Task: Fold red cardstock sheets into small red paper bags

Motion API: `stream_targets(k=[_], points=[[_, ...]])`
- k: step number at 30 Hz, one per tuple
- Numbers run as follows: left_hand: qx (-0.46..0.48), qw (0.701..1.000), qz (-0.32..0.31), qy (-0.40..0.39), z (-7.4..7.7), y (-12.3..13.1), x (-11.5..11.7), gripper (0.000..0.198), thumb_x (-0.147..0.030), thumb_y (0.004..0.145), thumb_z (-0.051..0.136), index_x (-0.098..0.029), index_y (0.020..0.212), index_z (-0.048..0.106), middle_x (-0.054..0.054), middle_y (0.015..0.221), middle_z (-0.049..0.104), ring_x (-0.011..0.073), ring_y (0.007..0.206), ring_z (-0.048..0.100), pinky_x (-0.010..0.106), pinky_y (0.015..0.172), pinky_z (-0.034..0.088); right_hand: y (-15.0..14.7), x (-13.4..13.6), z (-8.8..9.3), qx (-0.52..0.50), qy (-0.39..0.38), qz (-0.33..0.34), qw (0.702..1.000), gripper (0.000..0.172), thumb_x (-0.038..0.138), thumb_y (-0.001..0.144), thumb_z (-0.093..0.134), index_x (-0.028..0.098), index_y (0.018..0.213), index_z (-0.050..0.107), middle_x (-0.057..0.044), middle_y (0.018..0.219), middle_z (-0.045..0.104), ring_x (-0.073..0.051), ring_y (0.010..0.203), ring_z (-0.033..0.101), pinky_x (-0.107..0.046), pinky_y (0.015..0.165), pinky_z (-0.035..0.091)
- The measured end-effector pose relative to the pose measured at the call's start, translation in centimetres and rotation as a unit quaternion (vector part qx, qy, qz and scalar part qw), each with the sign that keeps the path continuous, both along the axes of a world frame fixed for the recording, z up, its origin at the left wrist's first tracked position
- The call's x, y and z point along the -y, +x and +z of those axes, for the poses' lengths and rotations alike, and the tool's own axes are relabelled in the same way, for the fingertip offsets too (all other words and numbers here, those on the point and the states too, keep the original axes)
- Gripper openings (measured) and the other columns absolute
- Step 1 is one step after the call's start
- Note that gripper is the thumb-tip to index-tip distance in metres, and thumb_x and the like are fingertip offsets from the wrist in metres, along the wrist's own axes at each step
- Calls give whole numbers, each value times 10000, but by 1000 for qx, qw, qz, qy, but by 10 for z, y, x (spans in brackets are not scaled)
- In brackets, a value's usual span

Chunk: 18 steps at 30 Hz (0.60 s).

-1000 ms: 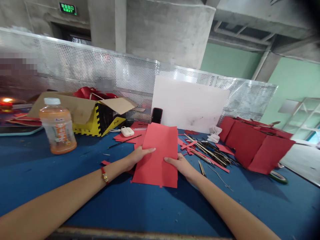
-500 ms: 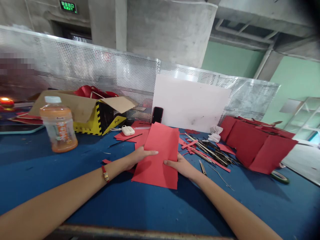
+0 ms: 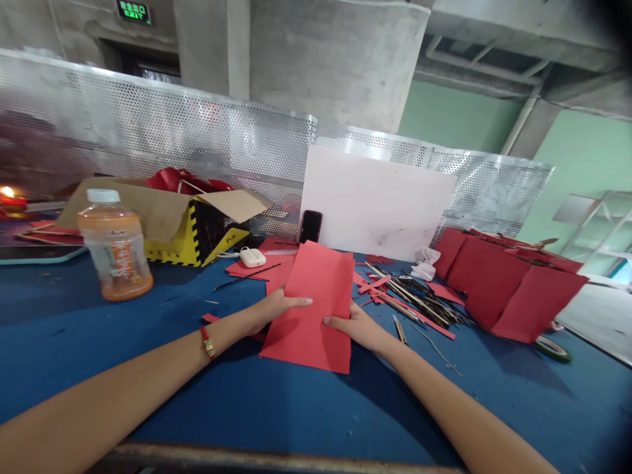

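Observation:
Several layered sheets of red paper are held up over the blue table, their edges slightly out of line. My left hand grips them at the left edge, thumb on the front face and fingers hidden behind. On the right edge my right hand is closed round the paper in the same way, its thumb pressed on the front. A red bracelet circles my left wrist. Behind the sheets lie more red paper pieces, partly hidden.
An orange drink bottle and an open cardboard box stand left. A phone leans on a white board. Thin sticks, a craft knife, red paper bags and green tape lie right.

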<state>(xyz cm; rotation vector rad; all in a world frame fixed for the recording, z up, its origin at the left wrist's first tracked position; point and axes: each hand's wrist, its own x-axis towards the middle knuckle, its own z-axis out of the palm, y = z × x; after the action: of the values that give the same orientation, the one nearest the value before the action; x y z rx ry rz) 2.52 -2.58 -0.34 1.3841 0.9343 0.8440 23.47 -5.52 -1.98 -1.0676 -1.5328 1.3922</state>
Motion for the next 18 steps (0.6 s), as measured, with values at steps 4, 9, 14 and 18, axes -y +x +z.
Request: stream_targets(k=[4,9,14,18], points=[[6,1000,-8,0,-1,0,-1,515,-436,680,792,-250,1148,684,66,1071,743,306,1000,686,385,826,557,0,1,1,9,1,0,1000,434,435,640,781,214,1003,691,-42,1049,726,-269,999,672,-408,877,533],[7,1000,-19,-5,0,0,1,509,-433,700,781,-241,1160,675,75,1107,730,307,1005,685,393,841,553,1,-2,-1,0,7,9,1000,451,428,644,782,223,1034,683,-37,1055,723,-261,992,673,-410,882,531],[-3,1000,-1,4,1,0,2,520,-444,674,795,-240,1139,683,69,1102,733,313,1026,675,390,830,557,1,-1,-1,6,8,3,1000,454,431,638,789,221,1027,688,-45,1050,726,-271,983,675,-429,877,533],[-7,1000,8,5,0,1,1,534,-449,661,803,-242,1139,686,71,1093,736,315,1030,672,393,836,555,0,0,1,8,2,3,1000,441,430,642,784,221,1019,691,-42,1044,729,-269,988,676,-419,881,533]])
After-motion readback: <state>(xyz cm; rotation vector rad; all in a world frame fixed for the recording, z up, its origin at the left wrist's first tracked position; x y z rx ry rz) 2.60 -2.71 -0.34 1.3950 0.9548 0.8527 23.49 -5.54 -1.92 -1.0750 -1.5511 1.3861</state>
